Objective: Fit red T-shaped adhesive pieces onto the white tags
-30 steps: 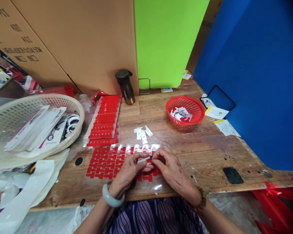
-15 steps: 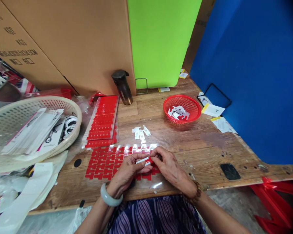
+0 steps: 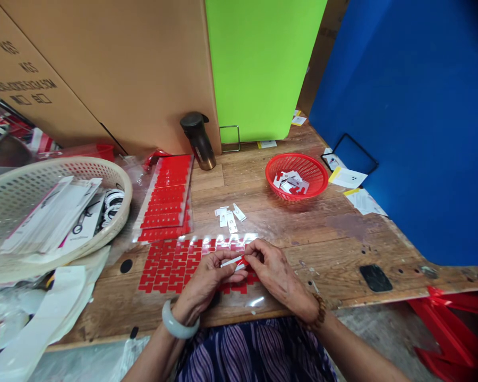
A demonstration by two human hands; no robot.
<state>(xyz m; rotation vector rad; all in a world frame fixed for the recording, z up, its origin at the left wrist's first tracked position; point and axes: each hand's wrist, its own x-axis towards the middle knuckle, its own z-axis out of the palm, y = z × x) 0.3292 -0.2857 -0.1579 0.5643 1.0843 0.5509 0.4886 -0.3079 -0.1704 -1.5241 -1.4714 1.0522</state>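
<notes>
1. Tag [image 3: 230,261], slim and white, sits between the thumb and fingers of the left hand [image 3: 212,270], above the sheet of red cut-outs [image 3: 171,265] near the front of the wooden tabletop [image 3: 245,180].
2. Thumb and forefinger of the right hand [image 3: 274,269] are pinched at the tag's right end, apparently grasping a small red piece [image 3: 242,262]; whether they grip the tag too, I cannot tell.
3. A second ago the tag showed mostly white; now red shows over its right end, while both hands have stayed close together.
4. My reading: red and white are being joined, but the fingers hide whether they have stuck.
5. Loose white tags [image 3: 231,220] lie just beyond the sheet; the red basket [image 3: 322,180] holds white and red pieces [image 3: 291,183].
</notes>
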